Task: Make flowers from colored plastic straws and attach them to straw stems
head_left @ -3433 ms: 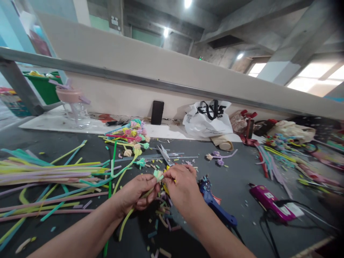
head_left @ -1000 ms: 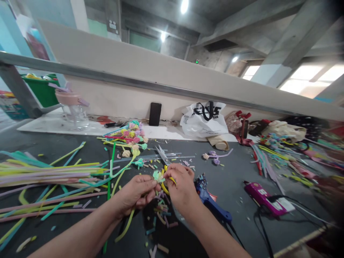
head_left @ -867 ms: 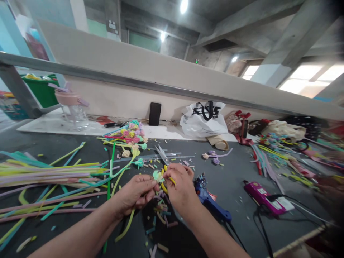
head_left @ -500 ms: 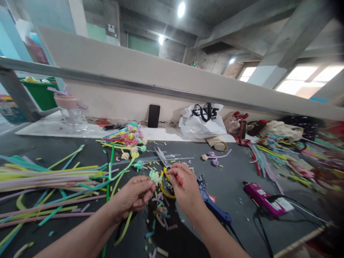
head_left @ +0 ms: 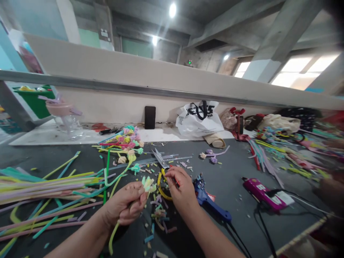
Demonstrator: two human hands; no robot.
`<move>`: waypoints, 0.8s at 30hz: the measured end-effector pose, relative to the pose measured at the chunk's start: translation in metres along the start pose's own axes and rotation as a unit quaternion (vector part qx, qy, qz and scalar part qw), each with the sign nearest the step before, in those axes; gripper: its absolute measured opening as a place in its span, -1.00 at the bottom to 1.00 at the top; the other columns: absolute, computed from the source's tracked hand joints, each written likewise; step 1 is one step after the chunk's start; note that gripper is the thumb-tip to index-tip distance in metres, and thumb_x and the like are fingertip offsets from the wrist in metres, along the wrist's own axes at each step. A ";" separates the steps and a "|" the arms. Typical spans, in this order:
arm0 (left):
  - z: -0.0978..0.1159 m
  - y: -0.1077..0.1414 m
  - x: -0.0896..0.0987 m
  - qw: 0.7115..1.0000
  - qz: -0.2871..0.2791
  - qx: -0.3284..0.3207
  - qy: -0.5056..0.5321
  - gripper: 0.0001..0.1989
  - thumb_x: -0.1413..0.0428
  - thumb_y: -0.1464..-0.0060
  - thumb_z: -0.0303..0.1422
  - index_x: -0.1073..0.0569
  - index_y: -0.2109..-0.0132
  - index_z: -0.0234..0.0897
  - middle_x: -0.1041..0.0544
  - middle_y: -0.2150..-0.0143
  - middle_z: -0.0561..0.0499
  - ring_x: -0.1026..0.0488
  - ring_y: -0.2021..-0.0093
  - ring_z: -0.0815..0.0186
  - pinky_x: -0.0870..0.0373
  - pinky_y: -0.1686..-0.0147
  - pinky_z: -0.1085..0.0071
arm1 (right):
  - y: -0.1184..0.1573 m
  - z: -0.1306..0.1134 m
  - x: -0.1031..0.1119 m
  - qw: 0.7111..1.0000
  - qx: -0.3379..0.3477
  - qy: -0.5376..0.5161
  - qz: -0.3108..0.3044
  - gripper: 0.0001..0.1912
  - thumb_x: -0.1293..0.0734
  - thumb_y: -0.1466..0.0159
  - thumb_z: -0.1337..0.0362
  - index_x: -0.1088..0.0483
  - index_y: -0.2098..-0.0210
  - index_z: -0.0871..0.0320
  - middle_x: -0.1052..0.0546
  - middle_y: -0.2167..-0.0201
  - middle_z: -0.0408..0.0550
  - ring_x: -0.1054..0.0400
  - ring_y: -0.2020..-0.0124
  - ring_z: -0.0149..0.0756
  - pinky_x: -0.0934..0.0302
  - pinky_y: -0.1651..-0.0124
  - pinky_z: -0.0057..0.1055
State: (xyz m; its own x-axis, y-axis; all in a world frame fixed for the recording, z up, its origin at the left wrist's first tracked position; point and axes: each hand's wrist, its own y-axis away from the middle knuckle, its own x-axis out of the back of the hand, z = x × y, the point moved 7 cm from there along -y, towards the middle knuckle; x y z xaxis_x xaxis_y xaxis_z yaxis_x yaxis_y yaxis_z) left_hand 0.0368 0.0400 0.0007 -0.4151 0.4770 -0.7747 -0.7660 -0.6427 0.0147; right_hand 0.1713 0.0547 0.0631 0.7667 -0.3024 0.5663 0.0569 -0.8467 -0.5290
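Note:
My left hand (head_left: 130, 202) is closed around a green fuzzy-stem flower (head_left: 148, 184), whose pale petals poke out above the fingertips and whose long stem hangs below. My right hand (head_left: 180, 184) is curled over the red part of the handles of a pair of scissors (head_left: 160, 159); the blades point away and stand a little apart. A yellow ring-shaped piece (head_left: 162, 190) lies between the hands, beside the right fingers. Small cut bits (head_left: 159, 214) are scattered below it. A blue glue gun (head_left: 215, 208) rests right of my right hand.
Long colored strips (head_left: 48, 184) cover the table's left side. Finished flowers (head_left: 126, 138) are piled behind the hands. A black phone (head_left: 149, 117), a white bag (head_left: 199, 120) and a clear cup (head_left: 67, 123) stand at the back. A purple power strip (head_left: 266, 193) with cables is right.
My left hand has moved slightly left and down with the flower and closed more around it. The flower's petals now face upward more visibly. The view has shifted a little.

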 end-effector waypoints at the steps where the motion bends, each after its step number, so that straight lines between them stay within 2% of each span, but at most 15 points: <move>1: 0.000 0.000 0.000 1.000 0.001 0.000 0.001 -0.76 -0.01 -0.11 -0.35 -0.40 0.45 -0.39 -0.26 0.72 0.13 0.08 0.86 0.65 0.00 0.92 0.71 | 0.001 0.001 -0.001 1.000 0.000 0.000 0.001 -0.85 -0.20 -0.16 0.39 -0.40 0.41 0.14 -0.46 0.31 0.01 -0.32 0.19 -0.21 -0.15 0.10 -0.26; 3: 0.000 0.002 -0.001 1.000 -0.010 -0.002 0.016 -0.77 -0.02 -0.09 -0.36 -0.40 0.46 -0.40 -0.26 0.73 0.13 0.06 0.87 0.65 -0.04 0.92 0.70 | 0.002 0.003 -0.003 1.000 0.005 0.002 0.002 -0.85 -0.19 -0.16 0.39 -0.40 0.40 0.14 -0.46 0.31 0.01 -0.33 0.19 -0.21 -0.15 0.10 -0.25; 8: -0.005 0.012 -0.006 0.993 -0.090 0.022 0.067 -0.74 -0.11 0.02 -0.34 -0.34 0.58 -0.37 -0.15 0.84 0.15 -0.02 0.91 0.57 -0.08 0.94 0.67 | 0.005 0.001 -0.006 1.000 0.018 -0.002 -0.008 -0.85 -0.20 -0.15 0.41 -0.40 0.39 0.14 -0.47 0.33 -0.01 -0.33 0.22 -0.23 -0.14 0.10 -0.27; 10: -0.008 0.015 -0.006 0.993 -0.096 0.037 0.058 -0.71 -0.14 0.06 -0.32 -0.31 0.62 -0.36 -0.14 0.86 0.14 -0.07 0.91 0.54 -0.09 0.94 0.67 | 0.006 0.001 -0.007 1.000 0.023 0.000 -0.007 -0.84 -0.19 -0.15 0.42 -0.39 0.39 0.13 -0.47 0.33 -0.02 -0.34 0.23 -0.24 -0.13 0.11 -0.28; 15: -0.007 0.013 -0.001 0.998 -0.036 0.037 0.036 -0.75 -0.14 0.03 -0.33 -0.35 0.56 -0.40 -0.24 0.78 0.11 -0.01 0.89 0.62 -0.07 0.92 0.70 | 0.006 0.006 -0.008 1.000 0.023 0.006 -0.007 -0.84 -0.20 -0.12 0.46 -0.39 0.40 0.13 -0.49 0.37 -0.06 -0.35 0.26 -0.25 -0.12 0.12 -0.28; 20: 0.001 0.005 0.001 1.000 -0.001 -0.005 0.007 -0.79 -0.10 -0.01 -0.34 -0.37 0.48 -0.39 -0.23 0.74 0.16 0.13 0.88 0.67 0.00 0.94 0.70 | 0.003 0.012 -0.009 1.000 0.016 -0.014 -0.010 -0.84 -0.20 -0.11 0.46 -0.39 0.41 0.15 -0.49 0.40 -0.03 -0.35 0.29 -0.24 -0.17 0.18 -0.30; 24: 0.013 -0.001 -0.006 0.990 0.096 -0.022 -0.101 -0.79 -0.07 -0.03 -0.30 -0.34 0.46 -0.35 -0.23 0.69 0.19 0.16 0.84 0.66 0.08 0.92 0.70 | 0.001 0.021 -0.003 0.999 0.008 -0.049 0.012 -0.84 -0.20 -0.13 0.44 -0.40 0.41 0.14 -0.47 0.43 -0.06 -0.35 0.35 -0.28 -0.21 0.25 -0.36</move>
State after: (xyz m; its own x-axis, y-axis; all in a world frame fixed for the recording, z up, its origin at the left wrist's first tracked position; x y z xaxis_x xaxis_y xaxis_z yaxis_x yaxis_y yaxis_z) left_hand 0.0337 0.0453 0.0137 -0.6438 0.4514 -0.6178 -0.6434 -0.7564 0.1179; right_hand 0.1823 0.0635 0.0478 0.8266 -0.2769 0.4899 0.0480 -0.8327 -0.5516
